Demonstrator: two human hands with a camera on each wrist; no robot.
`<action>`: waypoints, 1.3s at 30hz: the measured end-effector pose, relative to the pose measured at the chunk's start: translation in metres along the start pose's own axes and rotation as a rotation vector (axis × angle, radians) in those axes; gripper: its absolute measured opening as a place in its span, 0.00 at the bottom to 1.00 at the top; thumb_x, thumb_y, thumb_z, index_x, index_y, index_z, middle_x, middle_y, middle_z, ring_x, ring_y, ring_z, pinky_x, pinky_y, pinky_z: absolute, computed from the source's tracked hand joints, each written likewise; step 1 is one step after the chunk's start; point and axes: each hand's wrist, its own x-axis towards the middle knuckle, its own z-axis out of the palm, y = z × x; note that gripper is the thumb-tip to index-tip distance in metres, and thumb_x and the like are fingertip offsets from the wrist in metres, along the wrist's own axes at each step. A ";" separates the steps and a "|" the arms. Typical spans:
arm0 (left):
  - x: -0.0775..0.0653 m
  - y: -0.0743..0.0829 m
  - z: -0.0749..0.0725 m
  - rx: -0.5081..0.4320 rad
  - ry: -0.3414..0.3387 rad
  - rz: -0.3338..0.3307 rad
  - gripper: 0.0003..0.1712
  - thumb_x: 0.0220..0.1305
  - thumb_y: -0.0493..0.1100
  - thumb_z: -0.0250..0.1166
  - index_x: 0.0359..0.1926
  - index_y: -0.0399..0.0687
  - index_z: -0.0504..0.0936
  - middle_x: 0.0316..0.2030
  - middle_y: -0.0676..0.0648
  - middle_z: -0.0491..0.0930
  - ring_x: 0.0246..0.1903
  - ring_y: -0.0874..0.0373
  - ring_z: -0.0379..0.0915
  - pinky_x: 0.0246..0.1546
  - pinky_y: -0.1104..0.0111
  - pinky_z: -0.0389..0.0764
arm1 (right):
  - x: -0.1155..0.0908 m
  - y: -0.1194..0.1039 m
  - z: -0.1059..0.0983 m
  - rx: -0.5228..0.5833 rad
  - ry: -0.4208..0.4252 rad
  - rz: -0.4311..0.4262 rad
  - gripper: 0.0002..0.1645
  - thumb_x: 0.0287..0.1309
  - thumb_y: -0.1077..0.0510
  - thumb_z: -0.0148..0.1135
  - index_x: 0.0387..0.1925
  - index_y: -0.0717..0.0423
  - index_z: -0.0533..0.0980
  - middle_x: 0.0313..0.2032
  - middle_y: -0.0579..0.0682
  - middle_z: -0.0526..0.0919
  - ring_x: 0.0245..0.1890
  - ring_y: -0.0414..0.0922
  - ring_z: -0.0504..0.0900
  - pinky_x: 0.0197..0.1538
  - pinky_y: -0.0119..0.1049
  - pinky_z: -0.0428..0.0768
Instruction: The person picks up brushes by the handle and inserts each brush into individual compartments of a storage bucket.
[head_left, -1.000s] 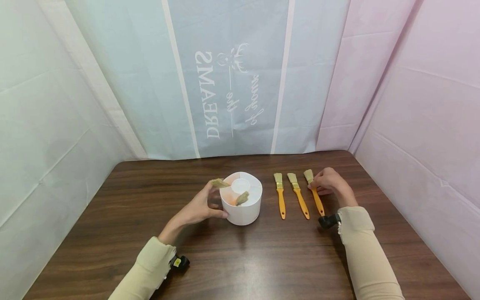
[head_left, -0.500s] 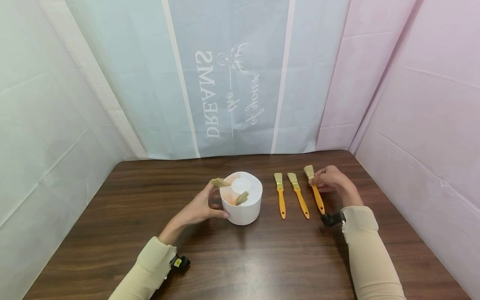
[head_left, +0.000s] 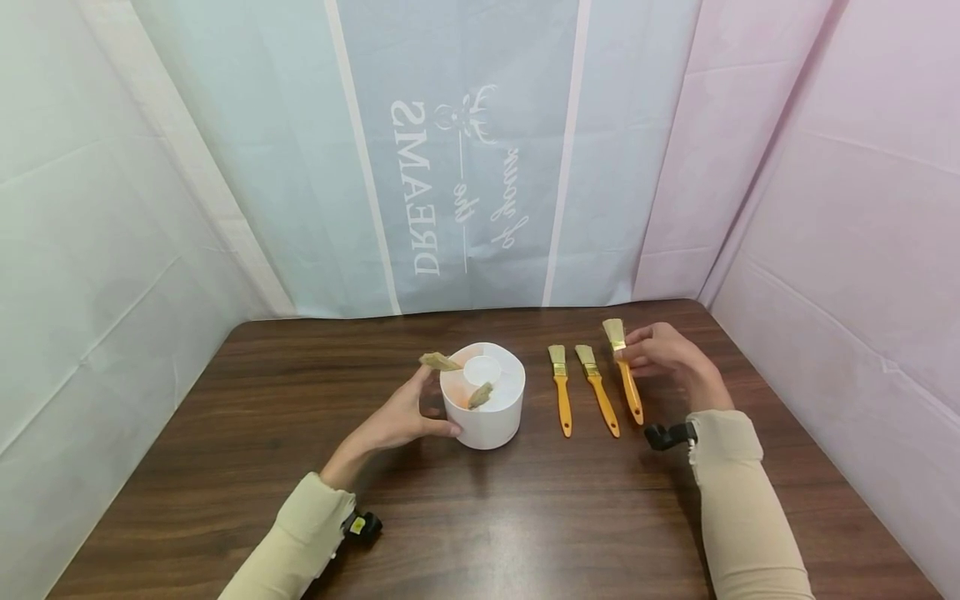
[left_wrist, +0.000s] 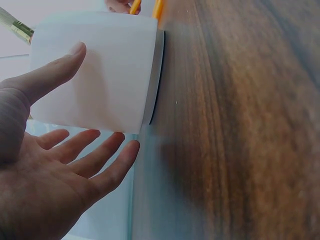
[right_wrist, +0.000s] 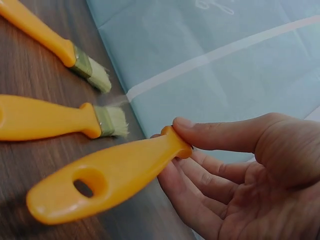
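In the head view my left hand [head_left: 393,417] holds the side of a white round divided organizer [head_left: 491,427], thumb at the front and fingers behind. Two paintbrushes stand in it, bristles up: one brush [head_left: 440,362] leans over the left rim, another brush [head_left: 481,395] sits in a front compartment. My right hand [head_left: 667,354] pinches a yellow-handled paintbrush [right_wrist: 110,172] at the neck between thumb and fingers, its bristles pointing away. The brush is raised off the table. To its left lie two like paintbrushes, the middle one [head_left: 597,390] and the left one [head_left: 560,392].
The dark wood table [head_left: 480,517] carries everything. A blue cloth with white lettering [head_left: 465,183] hangs along its far edge. Pale cloth walls [head_left: 855,275] stand at both sides. Each wrist bears a small black camera [head_left: 667,436].
My right hand has lifted the right-hand paintbrush off the table, moving it slightly away from me. My left hand and the organizer have stayed almost still.
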 end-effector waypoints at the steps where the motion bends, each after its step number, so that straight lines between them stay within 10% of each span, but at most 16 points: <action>1: 0.000 0.000 0.000 0.003 0.002 -0.004 0.63 0.53 0.38 0.82 0.80 0.50 0.50 0.75 0.37 0.63 0.70 0.35 0.66 0.59 0.45 0.83 | 0.000 -0.002 0.001 -0.003 -0.001 -0.003 0.38 0.67 0.60 0.67 0.68 0.77 0.62 0.44 0.53 0.87 0.39 0.38 0.87 0.49 0.39 0.89; 39: 0.000 0.002 0.006 0.021 0.028 0.003 0.61 0.55 0.42 0.81 0.80 0.47 0.50 0.77 0.38 0.60 0.73 0.39 0.65 0.62 0.47 0.81 | -0.036 -0.059 0.016 -0.067 0.065 -0.166 0.38 0.68 0.58 0.67 0.70 0.73 0.63 0.55 0.67 0.83 0.41 0.42 0.88 0.52 0.44 0.89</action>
